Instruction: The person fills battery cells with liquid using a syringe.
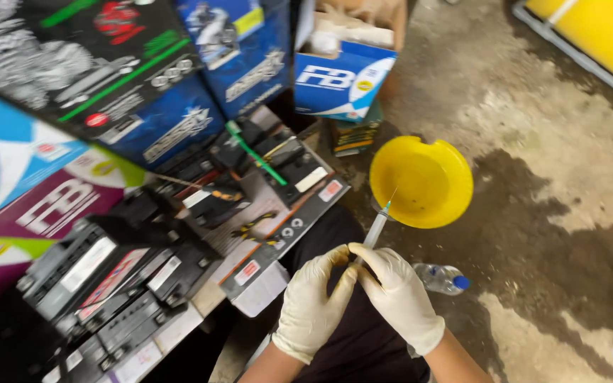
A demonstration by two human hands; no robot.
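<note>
Both hands gloved in pale latex, meeting low in the frame over a dark lap. Left hand (311,303) curled shut, thumb and forefinger pinching the lower end of a syringe (376,230). Right hand (400,296) likewise closed, fingers wrapped round the same lower end, fingertips touching those of the left.

Largest first among the surroundings: stained concrete floor (533,142), dark wet patch spreading toward four o'clock. Printed cardboard boxes (129,78) stacked from nine to twelve o'clock. Black rectangular batteries (108,276) crowded at eight o'clock on a low shelf. Yellow plastic bowl (421,181) on the floor at one o'clock from the hands. Small clear bottle with a blue cap (443,278) lying on its side at three o'clock, just beside the right hand.

Syringe long axis running from the hands up toward one o'clock, needle tip ending over the near rim of the bowl, apparently not touching it. Right hand slightly nearer the bowl; both equally close on the barrel.
</note>
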